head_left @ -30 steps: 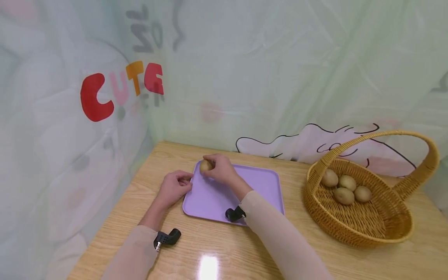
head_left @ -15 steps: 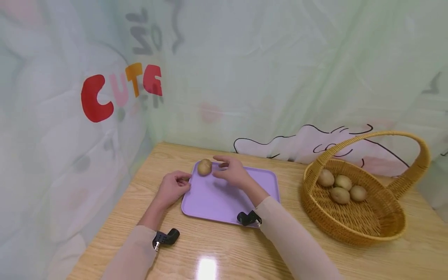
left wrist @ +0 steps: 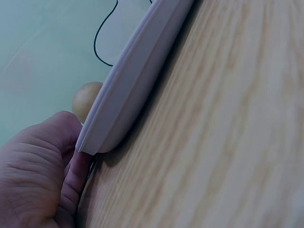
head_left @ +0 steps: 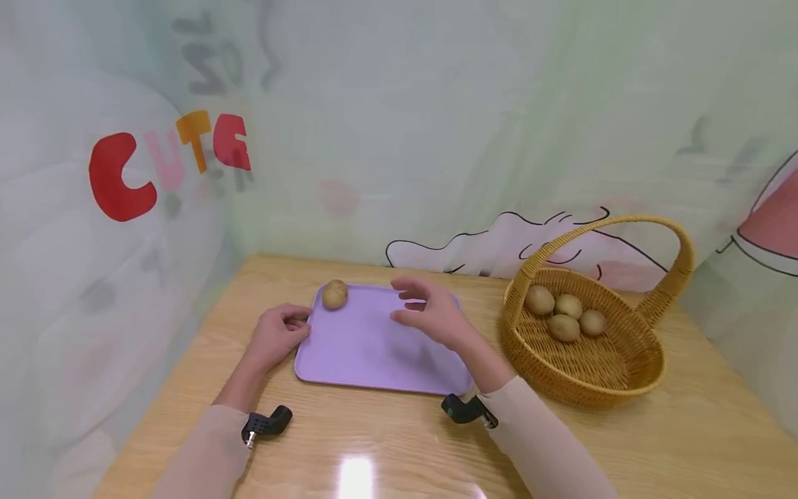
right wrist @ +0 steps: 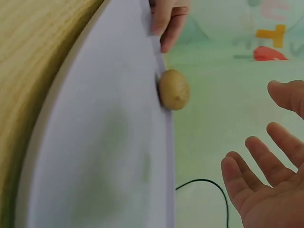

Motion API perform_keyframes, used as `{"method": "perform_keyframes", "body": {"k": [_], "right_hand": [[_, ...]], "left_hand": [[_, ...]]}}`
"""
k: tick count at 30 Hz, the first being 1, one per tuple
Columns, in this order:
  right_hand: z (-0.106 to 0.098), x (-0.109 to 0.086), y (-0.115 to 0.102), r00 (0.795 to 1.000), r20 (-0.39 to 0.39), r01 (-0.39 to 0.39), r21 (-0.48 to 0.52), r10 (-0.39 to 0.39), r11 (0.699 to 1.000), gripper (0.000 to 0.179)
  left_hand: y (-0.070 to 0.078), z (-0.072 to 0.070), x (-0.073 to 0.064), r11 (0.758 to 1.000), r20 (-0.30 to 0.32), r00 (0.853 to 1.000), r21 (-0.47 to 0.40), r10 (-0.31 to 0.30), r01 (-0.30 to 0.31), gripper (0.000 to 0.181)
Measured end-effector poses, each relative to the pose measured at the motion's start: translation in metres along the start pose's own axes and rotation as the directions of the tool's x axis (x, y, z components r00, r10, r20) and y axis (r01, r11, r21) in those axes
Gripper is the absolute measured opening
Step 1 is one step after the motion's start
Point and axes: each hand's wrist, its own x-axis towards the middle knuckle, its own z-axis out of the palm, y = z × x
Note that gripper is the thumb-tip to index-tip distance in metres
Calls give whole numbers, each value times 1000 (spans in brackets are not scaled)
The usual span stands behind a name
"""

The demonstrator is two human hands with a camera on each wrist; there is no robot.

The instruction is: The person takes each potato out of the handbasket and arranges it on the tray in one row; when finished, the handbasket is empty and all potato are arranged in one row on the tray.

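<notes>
With our left hand [head_left: 277, 337] pinching the purple tray [head_left: 361, 353] by its rim, a tug could roll the kiwifruit [head_left: 334, 296] in its far-left corner; our right hand [head_left: 433, 315] hangs empty above, fingers parted.

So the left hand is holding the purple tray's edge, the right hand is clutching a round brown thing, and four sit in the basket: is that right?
Not quite: the right hand holds nothing; the right wrist view shows it open. The rest stands: the left hand holds the edge of the purple tray, and four round brown things sit in the basket.
</notes>
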Motion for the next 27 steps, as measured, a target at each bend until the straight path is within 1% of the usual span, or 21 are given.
{"method": "perform_keyframes", "body": {"k": [3, 6, 10, 14, 18, 21, 24, 27], "right_hand": [[-8, -17, -4, 999, -22, 39, 25, -39, 999, 52], [-18, -33, -10, 996, -40, 82, 60, -80, 995, 52], [-32, -50, -19, 993, -69, 104, 72, -99, 992, 52], [-44, -65, -21, 989, -88, 127, 93, -119, 988, 51], [-57, -78, -19, 980, -118, 176, 112, -162, 978, 47], [-68, -85, -18, 968, -164, 208, 110, -189, 972, 43], [-83, -96, -18, 957, -202, 233, 99, -210, 967, 40], [-102, -105, -21, 949, -194, 267, 86, -247, 960, 36]], "left_hand": [[-2, 0, -3, 1000, 5, 1000, 6, -7, 7, 29], [-3, -1, -3, 1000, 12, 1000, 23, -3, 3, 29], [-2, 0, 0, 1000, 16, 1000, 24, 8, -9, 29], [-1, 3, 0, 1000, 14, 1000, 10, 13, -13, 29], [-3, 5, 0, 1000, 12, 1000, 19, 9, -9, 29], [-4, 4, 1, 999, 5, 1000, 42, 9, -9, 29], [-5, 3, 1, 999, 4, 1000, 52, 13, -13, 29], [-4, 2, 1, 998, 3, 1000, 55, 17, -17, 29]]}}
